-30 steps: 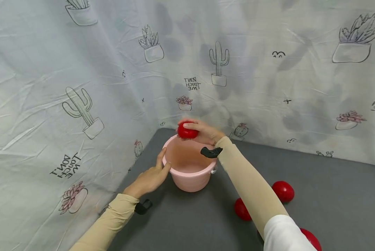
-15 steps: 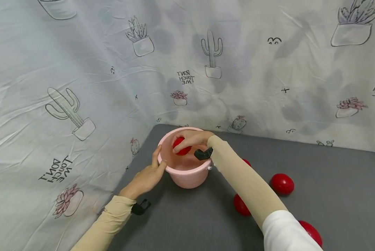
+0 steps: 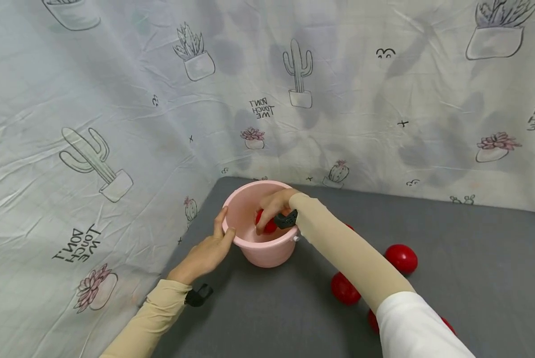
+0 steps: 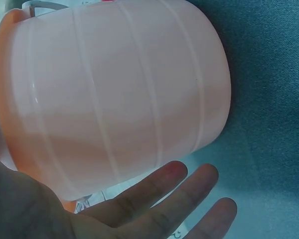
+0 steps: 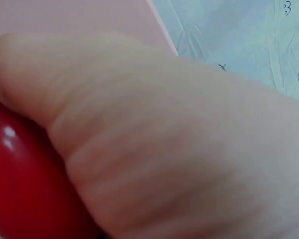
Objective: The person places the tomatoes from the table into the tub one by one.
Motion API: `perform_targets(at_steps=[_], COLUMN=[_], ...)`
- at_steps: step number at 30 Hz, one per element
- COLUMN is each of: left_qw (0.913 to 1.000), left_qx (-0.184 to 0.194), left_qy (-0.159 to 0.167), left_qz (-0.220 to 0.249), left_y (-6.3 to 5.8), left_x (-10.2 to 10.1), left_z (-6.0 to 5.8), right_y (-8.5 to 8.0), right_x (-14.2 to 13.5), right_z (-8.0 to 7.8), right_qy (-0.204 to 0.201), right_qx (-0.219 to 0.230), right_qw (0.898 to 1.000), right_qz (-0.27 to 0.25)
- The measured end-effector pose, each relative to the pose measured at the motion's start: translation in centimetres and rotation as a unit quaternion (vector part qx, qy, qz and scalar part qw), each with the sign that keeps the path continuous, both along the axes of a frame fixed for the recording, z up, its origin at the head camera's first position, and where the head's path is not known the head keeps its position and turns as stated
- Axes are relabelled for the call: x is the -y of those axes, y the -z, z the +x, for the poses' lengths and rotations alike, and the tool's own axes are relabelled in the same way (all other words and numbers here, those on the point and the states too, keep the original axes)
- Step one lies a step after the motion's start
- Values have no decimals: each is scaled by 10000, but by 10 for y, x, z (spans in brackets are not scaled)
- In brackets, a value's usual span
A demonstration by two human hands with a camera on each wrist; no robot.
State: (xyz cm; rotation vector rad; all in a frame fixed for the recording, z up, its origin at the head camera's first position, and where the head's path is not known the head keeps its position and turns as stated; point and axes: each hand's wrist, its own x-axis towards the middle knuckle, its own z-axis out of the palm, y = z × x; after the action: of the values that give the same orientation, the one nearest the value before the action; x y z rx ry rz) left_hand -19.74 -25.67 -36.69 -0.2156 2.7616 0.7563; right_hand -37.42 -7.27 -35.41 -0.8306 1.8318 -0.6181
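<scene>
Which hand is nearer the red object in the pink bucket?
Right: right hand grips the red object inside the pink bucket; left hand is apart from it, at the rim.

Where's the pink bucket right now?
In the head view, the bucket stands near the far left corner of the grey table, with the left hand at its rim and the right hand inside, holding a red thing.

The right hand (image 3: 274, 202) reaches over the rim of a pink bucket (image 3: 269, 256) and grips a round red object (image 3: 269, 226) inside it. The left hand (image 3: 206, 254) rests on the rim's left side. More red objects (image 3: 401, 258) lie on the grey table (image 3: 258, 313) around the right sleeve (image 3: 343, 243), partly hiding some. Cactus-printed cloth (image 3: 357, 99) hangs behind.
</scene>
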Motion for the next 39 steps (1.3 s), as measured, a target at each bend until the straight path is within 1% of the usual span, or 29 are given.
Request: perform_targets(at_steps=[2, 9, 11, 17, 25, 30, 34, 36, 37, 39], left_qw=[10000, 10000, 10000, 9999, 9999, 9999, 10000, 9999, 9999, 10000], left_qx=[17, -78, -69, -89, -88, -49, 12, 37, 31, 30], left_qy=[-5, 4, -5, 53, 90, 55, -8, -32, -23, -7], left_qz=[13, 9, 2, 14, 57, 81, 97, 110, 99, 66], left_y=[1, 0, 0, 0, -1, -2, -1, -1, -1, -1], left_x=[1, -1, -1, -1, -1, 0, 0, -1, -1, -1], left_z=[0, 0, 1, 1, 1, 1, 1, 0, -1, -4], right_y=[1, 4, 3, 1, -2, -1, 1, 3, 3, 3], right_x=[0, 1, 2, 1, 0, 2, 4, 4, 4, 4], right_z=[-1, -5, -5, -6, -5, -4, -3, -3, -3, -4], right_qy=[-124, -672, -721, -694, -861, -651, -420, -207, -95, 149], right_qx=[-141, -552, -602, -851, -850, -692, -395, -98, -40, -60], right_qw=[9997, 9958, 9950, 9926, 9910, 9942, 9979, 9997, 9999, 9979], right_qz=[126, 301, 352, 516, 569, 504, 312, 91, -82, -631])
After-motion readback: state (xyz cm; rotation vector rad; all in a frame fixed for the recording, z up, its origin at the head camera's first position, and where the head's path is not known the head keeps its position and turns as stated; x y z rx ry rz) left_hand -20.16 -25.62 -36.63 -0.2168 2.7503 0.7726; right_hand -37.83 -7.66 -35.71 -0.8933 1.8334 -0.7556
